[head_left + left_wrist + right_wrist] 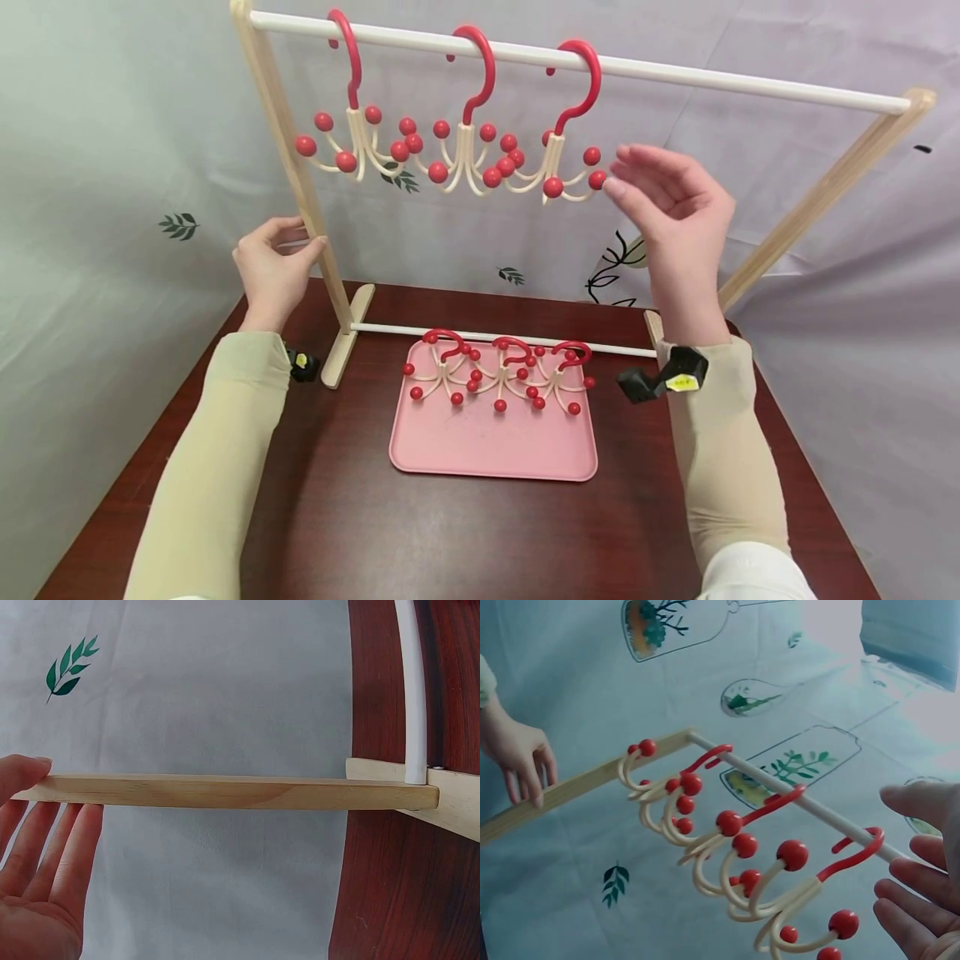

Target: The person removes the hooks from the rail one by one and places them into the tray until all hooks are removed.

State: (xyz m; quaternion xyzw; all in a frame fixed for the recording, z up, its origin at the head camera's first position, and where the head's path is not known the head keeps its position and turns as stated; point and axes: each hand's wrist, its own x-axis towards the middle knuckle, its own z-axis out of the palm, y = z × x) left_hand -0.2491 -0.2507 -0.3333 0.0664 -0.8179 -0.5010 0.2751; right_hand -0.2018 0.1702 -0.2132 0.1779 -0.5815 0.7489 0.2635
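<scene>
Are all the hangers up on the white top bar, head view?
No, three hangers hang from the white top bar, while three others lie on the pink tray.

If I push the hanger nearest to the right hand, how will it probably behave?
This hanger would likely swing, since only its open red hook hangs over the white bar. It may also slide, as the bar looks smooth. Its red balls might catch the middle hanger, which hangs close.

Dark reddish-brown table [450, 542], slightly shiny. Pale creased cloth [112, 108] behind and along both sides, printed with leaf sprigs [178, 226] and outlined bottles [790, 766] holding plants [802, 761].
</scene>
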